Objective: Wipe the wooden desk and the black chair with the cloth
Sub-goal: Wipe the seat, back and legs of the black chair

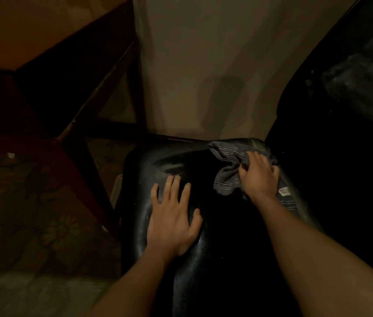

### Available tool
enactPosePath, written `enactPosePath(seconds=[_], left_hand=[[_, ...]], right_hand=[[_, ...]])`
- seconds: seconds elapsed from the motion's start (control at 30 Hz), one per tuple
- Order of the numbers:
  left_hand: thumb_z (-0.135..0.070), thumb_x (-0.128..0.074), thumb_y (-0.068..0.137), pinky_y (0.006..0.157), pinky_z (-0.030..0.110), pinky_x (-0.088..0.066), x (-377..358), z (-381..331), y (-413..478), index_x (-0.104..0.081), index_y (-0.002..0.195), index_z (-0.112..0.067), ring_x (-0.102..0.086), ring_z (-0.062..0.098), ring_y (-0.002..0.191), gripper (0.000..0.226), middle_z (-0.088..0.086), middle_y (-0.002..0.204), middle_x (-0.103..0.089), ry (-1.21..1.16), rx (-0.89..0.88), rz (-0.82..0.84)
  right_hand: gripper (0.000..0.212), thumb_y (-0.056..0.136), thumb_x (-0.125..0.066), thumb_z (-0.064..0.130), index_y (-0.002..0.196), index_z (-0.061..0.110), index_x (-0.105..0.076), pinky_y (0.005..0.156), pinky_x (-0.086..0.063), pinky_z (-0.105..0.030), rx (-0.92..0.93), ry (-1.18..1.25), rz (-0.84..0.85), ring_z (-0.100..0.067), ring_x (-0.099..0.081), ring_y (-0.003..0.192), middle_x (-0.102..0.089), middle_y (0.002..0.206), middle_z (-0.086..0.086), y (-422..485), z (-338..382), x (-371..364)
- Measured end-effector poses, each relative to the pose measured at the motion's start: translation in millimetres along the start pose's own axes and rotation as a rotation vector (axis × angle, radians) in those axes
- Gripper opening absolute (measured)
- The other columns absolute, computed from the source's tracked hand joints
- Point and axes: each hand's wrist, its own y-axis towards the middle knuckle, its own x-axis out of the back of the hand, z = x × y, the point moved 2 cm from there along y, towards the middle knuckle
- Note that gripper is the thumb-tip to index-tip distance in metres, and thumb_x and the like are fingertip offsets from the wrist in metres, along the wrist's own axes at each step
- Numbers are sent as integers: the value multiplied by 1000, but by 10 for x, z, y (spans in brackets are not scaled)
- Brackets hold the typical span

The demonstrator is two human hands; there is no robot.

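The black chair (222, 225) fills the lower middle of the head view, its shiny seat dusty in places. A grey striped cloth (226, 165) lies bunched on the far right part of the seat. My right hand (258, 177) lies on top of the cloth, its fingers bent into the folds and gripping it. Flat on the left half of the seat rests my left hand (174, 220), fingers spread and straight. The wooden desk (32, 30) shows at the upper left, with its dark legs reaching down to the floor.
A desk leg (89, 179) slants down just left of the chair. A pale wall (215, 76) stands behind the chair. A dark bulky object (352, 110) rises close on the right. Patterned floor (32, 213) lies at the lower left.
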Motion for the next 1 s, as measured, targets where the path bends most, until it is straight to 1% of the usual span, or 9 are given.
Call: enactPosePath(seconds=[0.17,0.3,0.4,0.47,0.57,0.7,0.77,0.83,1.0], left_hand=[[-56,-21,97,123,52,6,15,-4,-3,-27,157,-18,2,22,155,72,13,166,-12,1,-19,18],[-54,-26,97,123,49,7,25,-44,-17,-30,156,-14,-1,24,155,71,16,165,-16,-26,-20,1],[-51,-26,96,124,48,1,31,-54,-20,-33,152,-12,-7,25,154,68,14,163,-22,-19,-51,1],[-49,-27,96,124,47,-3,41,-60,-28,-43,140,-10,-16,28,150,60,15,157,-30,-26,-57,-12],[-48,-33,96,124,45,-11,28,-36,-47,-50,121,-10,-26,32,139,49,17,144,-38,-55,-38,-43],[-48,-33,96,122,47,-18,-9,-29,-49,-51,119,-9,-31,33,135,49,16,139,-39,-31,-21,-51],[-49,-33,96,120,47,-20,-11,-19,-46,-52,118,-10,-32,33,134,48,15,138,-40,-28,-13,-55],[-50,-33,97,121,48,-18,-9,-21,-41,-51,119,-12,-32,31,136,47,13,140,-40,-22,-8,-51],[-51,-34,95,121,51,-11,34,-42,-51,-49,132,-15,-37,25,133,54,7,134,-45,-7,10,-56]], right_hand=[[54,99,-50,35,151,22,-38,118,-16,-47,15,7,92,-19,-24,148,-33,160,-1,19,162,23],[55,99,-51,36,152,28,-36,117,-16,-43,185,39,158,-16,-23,148,-31,162,1,-52,480,-23],[58,97,-54,31,152,32,-35,115,-15,-39,376,98,221,-13,-21,149,-29,163,5,-142,913,-82],[60,96,-56,29,152,35,-35,114,-15,-36,483,130,271,-12,-21,149,-27,163,7,-171,1156,-88],[59,96,-57,31,151,38,-37,114,-15,-34,569,142,334,-11,-23,148,-28,162,9,-147,1359,-94],[60,95,-58,31,150,41,-38,111,-15,-31,641,151,408,-9,-22,149,-29,162,11,-164,1447,-84],[58,96,-58,32,150,41,-38,112,-16,-33,659,169,403,-8,-22,149,-30,161,12,-188,1451,-80],[54,98,-55,34,150,40,-38,113,-16,-33,626,211,386,-7,-20,149,-30,161,12,-198,1379,-72],[52,100,-51,34,150,35,-38,115,-16,-35,405,225,246,-10,-18,150,-30,161,8,-240,965,-105]])
